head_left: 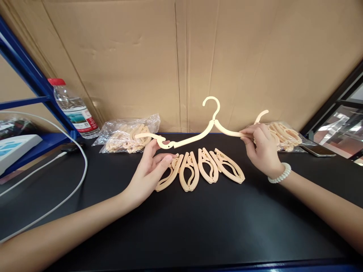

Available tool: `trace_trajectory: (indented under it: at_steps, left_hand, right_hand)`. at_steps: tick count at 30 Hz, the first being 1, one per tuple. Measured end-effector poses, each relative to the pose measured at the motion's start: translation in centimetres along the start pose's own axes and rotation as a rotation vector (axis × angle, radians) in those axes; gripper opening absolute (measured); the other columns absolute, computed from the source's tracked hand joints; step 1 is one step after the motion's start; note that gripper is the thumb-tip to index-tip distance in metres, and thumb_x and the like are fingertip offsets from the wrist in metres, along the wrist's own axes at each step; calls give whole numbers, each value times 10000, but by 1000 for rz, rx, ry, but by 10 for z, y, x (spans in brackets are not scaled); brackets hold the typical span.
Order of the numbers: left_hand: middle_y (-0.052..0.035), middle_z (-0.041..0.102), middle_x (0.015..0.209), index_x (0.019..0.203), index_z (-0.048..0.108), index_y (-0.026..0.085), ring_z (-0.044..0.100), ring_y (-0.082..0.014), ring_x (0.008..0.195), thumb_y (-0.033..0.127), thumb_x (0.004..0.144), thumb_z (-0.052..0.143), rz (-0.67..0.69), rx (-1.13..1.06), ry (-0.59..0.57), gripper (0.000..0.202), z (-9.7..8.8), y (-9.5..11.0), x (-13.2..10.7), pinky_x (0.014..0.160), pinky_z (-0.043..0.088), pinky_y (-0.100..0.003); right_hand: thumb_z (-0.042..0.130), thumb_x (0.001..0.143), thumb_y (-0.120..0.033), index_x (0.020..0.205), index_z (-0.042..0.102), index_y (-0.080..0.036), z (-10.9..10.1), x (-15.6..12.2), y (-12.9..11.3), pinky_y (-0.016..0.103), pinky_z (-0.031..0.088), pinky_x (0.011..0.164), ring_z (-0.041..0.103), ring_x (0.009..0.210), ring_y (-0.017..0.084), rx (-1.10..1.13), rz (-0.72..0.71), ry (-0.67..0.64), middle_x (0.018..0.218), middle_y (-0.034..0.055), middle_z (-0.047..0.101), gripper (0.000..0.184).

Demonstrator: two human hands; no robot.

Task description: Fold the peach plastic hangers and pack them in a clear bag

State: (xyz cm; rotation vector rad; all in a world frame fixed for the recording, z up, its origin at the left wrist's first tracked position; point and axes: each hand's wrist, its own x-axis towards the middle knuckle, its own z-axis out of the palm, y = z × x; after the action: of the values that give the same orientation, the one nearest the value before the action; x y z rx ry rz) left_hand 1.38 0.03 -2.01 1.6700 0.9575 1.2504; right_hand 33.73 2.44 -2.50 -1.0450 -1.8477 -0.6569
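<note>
An unfolded cream folding hanger (192,140) is held up above the black table, its hook pointing upward. My left hand (149,169) grips its left arm near the joint, fingers behind and the thumb apart in front. At the other end, my right hand (261,149) pinches the right arm and covers its joint; a curved end piece sticks up behind the fingers. Below the held hanger lie several folded hangers (189,172) in a fanned row, the leftmost partly hidden by my left hand.
Clear plastic bags of folded hangers, a left bag (127,134) and a right bag (285,136), lie at the back. A red-capped water bottle (76,109) stands left, near a white cable (82,177). A phone (319,150) lies at right. Cardboard (127,56) walls the back.
</note>
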Motion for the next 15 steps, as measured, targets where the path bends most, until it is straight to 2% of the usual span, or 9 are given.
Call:
trace_trajectory:
  at_steps: [4, 8, 11, 15]
  left_hand:
    - [-80, 513, 1258, 1307, 377, 243, 648, -134, 833, 356, 906, 557, 15, -10, 11, 454, 0, 2, 1, 745, 571, -297]
    - [-60, 583, 1147, 1313, 385, 241, 619, -119, 793, 361, 913, 561, -41, -4, -78, 453, 0, 1, -1, 698, 553, -250]
    - [-45, 622, 1053, 1267, 437, 235, 569, -94, 667, 388, 920, 547, -80, 26, -139, 395, 0, 2, -4, 597, 513, -217]
    - [-11, 623, 852, 1202, 538, 215, 466, -76, 563, 418, 916, 549, -83, 113, -139, 351, -2, 3, -4, 514, 421, -191]
  right_hand:
    - [507, 905, -106, 987, 539, -212, 1, -2, -10, 480, 460, 848, 576, 865, 278, -49, -122, -54, 893, 86, 618, 138]
    - [523, 899, -79, 1009, 524, -209, 0, -2, -21, 453, 451, 884, 600, 834, 237, -75, -213, -63, 886, 71, 630, 170]
    - [528, 902, -85, 1015, 524, -213, -2, -1, -24, 438, 438, 885, 610, 815, 222, -102, -216, -54, 885, 61, 636, 171]
    - [531, 905, -90, 1001, 527, -209, -3, -1, -24, 413, 427, 843, 619, 833, 228, -114, -193, -50, 888, 60, 643, 153]
